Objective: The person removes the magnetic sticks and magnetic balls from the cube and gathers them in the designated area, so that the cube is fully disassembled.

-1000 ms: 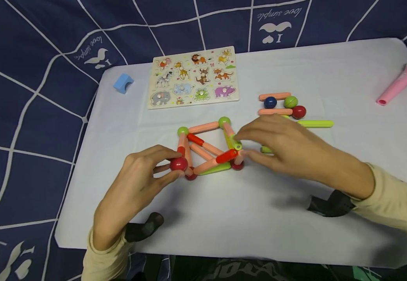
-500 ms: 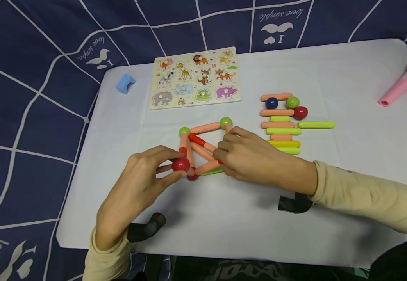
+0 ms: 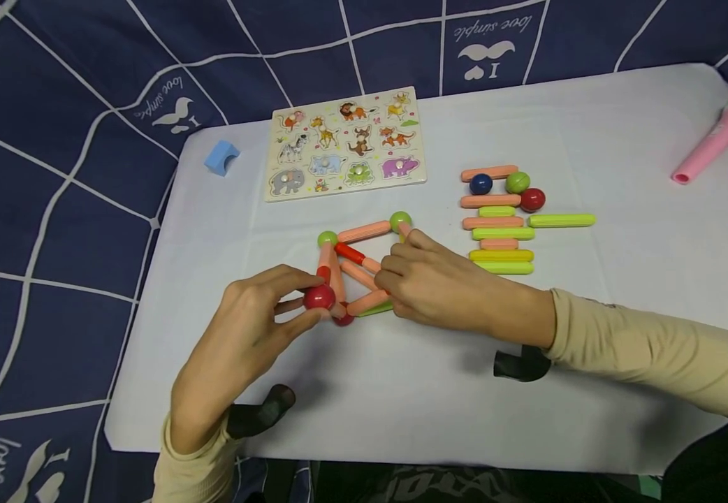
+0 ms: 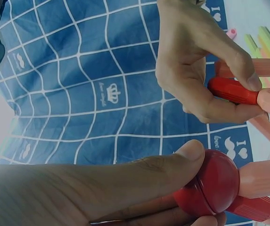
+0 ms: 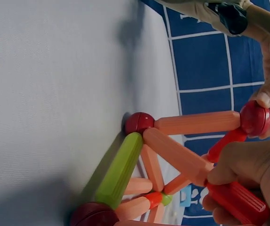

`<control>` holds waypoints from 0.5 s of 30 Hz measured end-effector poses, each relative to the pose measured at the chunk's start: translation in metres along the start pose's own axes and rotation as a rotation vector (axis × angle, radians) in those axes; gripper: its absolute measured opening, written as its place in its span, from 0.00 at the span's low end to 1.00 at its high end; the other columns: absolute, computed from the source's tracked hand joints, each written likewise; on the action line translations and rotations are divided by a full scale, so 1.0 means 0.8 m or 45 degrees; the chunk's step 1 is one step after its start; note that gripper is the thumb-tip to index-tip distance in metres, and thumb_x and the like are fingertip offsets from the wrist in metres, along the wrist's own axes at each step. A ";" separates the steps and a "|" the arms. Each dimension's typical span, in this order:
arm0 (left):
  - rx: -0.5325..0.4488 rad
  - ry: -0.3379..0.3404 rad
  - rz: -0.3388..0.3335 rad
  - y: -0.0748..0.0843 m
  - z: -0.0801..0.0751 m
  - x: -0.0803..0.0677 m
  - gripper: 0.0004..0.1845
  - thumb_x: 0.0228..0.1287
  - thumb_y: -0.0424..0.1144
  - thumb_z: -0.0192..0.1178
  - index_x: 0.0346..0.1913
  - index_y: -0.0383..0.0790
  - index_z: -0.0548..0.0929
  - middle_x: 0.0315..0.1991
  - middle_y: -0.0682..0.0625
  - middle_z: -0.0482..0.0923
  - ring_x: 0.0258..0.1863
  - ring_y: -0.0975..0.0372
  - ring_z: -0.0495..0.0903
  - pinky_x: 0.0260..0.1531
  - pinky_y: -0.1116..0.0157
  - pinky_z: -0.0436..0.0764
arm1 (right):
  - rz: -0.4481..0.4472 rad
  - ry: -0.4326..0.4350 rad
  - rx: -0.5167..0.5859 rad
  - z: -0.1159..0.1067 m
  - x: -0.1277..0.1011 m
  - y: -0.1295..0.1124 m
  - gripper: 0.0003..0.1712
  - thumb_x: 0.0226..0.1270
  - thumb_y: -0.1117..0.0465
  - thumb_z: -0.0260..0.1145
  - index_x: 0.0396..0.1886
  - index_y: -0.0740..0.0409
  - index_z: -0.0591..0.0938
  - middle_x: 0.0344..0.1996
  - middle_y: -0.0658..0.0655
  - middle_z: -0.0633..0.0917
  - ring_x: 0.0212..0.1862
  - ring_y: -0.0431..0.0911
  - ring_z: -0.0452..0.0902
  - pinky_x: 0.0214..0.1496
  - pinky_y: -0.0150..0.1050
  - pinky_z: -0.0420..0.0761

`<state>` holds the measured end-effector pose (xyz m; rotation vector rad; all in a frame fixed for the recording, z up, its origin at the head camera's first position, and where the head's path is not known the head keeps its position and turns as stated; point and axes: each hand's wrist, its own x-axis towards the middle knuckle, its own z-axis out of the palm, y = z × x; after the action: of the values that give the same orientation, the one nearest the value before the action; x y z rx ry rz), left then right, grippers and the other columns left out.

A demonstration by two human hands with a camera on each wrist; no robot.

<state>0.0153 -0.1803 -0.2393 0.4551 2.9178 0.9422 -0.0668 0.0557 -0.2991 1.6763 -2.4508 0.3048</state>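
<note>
A frame of magnetic rods and balls (image 3: 360,269) stands on the white table (image 3: 402,391): pink, red and green sticks joined at green and red balls. My left hand (image 3: 257,314) pinches the raised red ball (image 3: 318,297) (image 4: 215,186) (image 5: 255,117) at the frame's left corner. My right hand (image 3: 433,283) grips a red stick (image 4: 233,90) (image 5: 238,202) on the frame's right side, and it hides that end in the head view.
Loose sticks and balls (image 3: 502,220) lie in a stack right of the frame. An animal peg puzzle (image 3: 345,143) and a blue block (image 3: 221,157) sit at the back, a pink toy (image 3: 712,143) at the far right. A navy patterned cloth (image 3: 56,175) surrounds the table.
My right hand moved left from the loose pile side onto the frame's right end and closed on the red stick. My left hand kept its pinch on the red ball.
</note>
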 end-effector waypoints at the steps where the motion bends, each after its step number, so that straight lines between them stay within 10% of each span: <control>1: -0.001 0.002 0.000 0.000 0.000 0.000 0.16 0.50 0.29 0.75 0.44 0.39 0.87 0.40 0.53 0.84 0.39 0.65 0.83 0.40 0.60 0.86 | -0.006 0.004 -0.002 0.000 0.000 0.000 0.09 0.60 0.59 0.69 0.37 0.59 0.85 0.32 0.52 0.85 0.35 0.47 0.72 0.52 0.43 0.67; 15: 0.019 0.009 0.004 -0.004 -0.001 -0.001 0.15 0.50 0.29 0.75 0.43 0.40 0.88 0.40 0.54 0.84 0.39 0.65 0.83 0.39 0.60 0.86 | 0.113 0.343 0.259 -0.035 -0.037 0.023 0.21 0.56 0.60 0.77 0.51 0.55 0.85 0.39 0.50 0.87 0.47 0.48 0.75 0.46 0.46 0.65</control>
<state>0.0155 -0.1835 -0.2404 0.4578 2.9335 0.9250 -0.0732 0.0957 -0.2804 1.4839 -2.3591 0.7621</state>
